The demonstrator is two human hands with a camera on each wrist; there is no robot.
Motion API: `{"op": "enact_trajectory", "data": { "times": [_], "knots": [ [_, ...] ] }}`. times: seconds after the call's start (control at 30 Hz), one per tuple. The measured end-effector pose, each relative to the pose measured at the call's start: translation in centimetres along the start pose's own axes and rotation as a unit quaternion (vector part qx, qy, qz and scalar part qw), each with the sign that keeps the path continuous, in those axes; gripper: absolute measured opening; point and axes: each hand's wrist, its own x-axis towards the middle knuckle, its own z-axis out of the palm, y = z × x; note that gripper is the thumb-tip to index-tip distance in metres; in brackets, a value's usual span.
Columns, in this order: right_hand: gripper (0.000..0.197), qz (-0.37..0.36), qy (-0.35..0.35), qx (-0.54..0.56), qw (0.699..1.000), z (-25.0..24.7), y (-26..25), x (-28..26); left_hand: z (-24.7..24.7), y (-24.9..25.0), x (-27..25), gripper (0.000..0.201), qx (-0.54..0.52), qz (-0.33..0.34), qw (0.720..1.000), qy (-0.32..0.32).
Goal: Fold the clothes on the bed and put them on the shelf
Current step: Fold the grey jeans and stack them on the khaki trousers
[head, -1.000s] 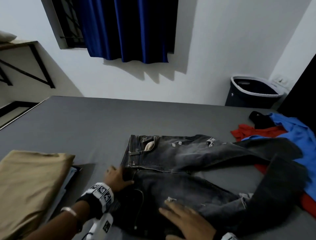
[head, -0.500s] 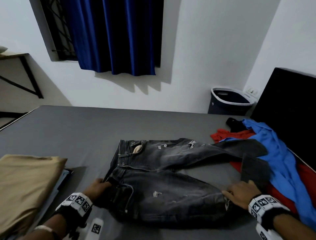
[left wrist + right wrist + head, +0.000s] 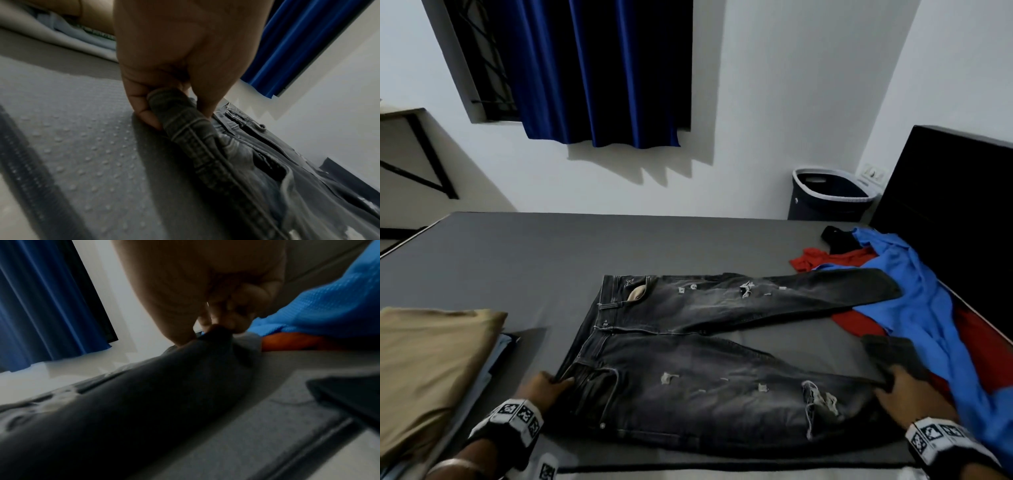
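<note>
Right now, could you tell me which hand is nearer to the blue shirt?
Right. The right hand pinches the jeans leg right beside the blue shirt; the left hand grips the waistband at the far end.

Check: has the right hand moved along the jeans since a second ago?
Yes. The right hand went from mid-thigh of the jeans out to the near leg's cuff, beside the blue shirt.

Blue curtain (image 3: 599,72) over a barred window, dark laundry basket (image 3: 828,195) by the white wall, black headboard (image 3: 955,205)
</note>
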Motion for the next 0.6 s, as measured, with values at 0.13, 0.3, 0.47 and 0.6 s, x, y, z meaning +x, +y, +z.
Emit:
{"op": "enact_trajectory", "data": {
  "times": [0.13,0.3,0.47,0.6],
  "knots": [
    [0.084,0.078,0.04,-0.002,0.996,0.0,3.2,3.2,-0.1,-0.3,0.3,0.038,0.001,-0.007,1.0,-0.009],
    [0.025,0.126,-0.005,0.186,0.974,-1.0,3.5,5.5,-0.2,-1.0,1.1,0.038,0.002,-0.01,0.999,-0.032],
    [0.028,0.178,-0.019,0.557,0.811,-3.6,2.3,6.6,-0.2,-1.3,1.7,0.033,0.014,0.005,0.999,-0.038],
    [0.06,0.136,0.049,0.76,0.634,-4.4,3.3,8.7,-0.4,-0.7,1.3,0.032,-0.046,0.016,0.998,-0.04]
  ]
}}
